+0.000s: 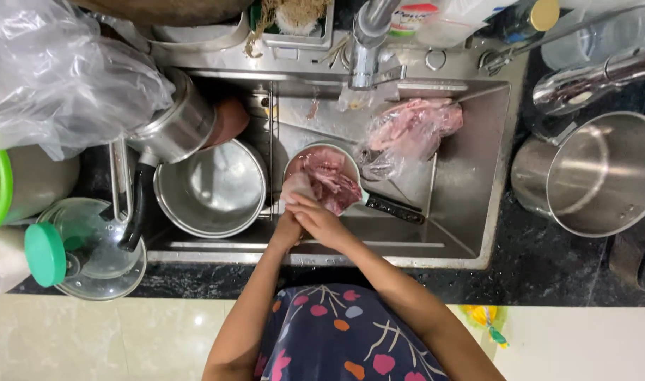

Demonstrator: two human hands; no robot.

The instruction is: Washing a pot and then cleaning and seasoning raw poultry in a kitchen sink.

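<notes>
A small pan (pixel 360 178) with a black handle sits in the steel sink (pixel 470 212), filled with raw pink meat (pixel 331 180). My left hand (pixel 288 227) and my right hand (pixel 321 220) meet at the pan's near rim, both gripping a pale piece of meat (pixel 297 186) held over the pan. A clear plastic bag with more raw meat (pixel 411 128) lies behind the pan, just right of the tap (pixel 366 42).
A steel bowl (pixel 211 189) and a tilted steel pot (pixel 178 123) fill the sink's left part. A large steel pot (pixel 596 173) stands on the dark counter at right. A glass lid (pixel 96 247), a green-capped bottle (pixel 44 254) and crumpled plastic (pixel 54 70) are at left.
</notes>
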